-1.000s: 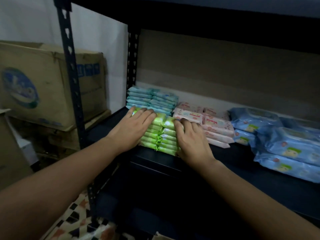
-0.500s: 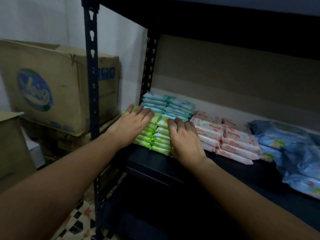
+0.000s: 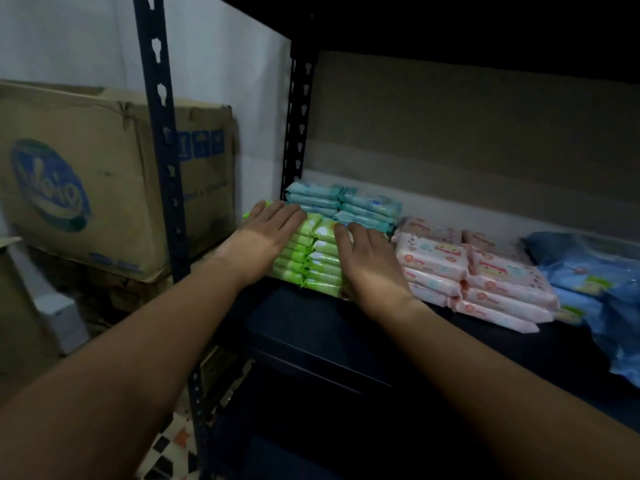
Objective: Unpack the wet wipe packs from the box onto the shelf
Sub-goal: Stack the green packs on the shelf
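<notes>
Dim metal shelf (image 3: 311, 341) against a wall: straight fingers (image 3: 287, 216) of the left hand (image 3: 263, 237) and right hand (image 3: 367, 261) press flat on the green wipe packs (image 3: 318, 261), stacked between them at the shelf's front-left corner, long axes running left to right.

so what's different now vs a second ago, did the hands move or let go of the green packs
Little has changed. Both hands stay flat against the green wet wipe packs, left hand on the left side, right hand on the right, neither letting go nor gripping. Only the camera view swings left. The teal packs, pink packs and blue packs stay put on the shelf.
</notes>
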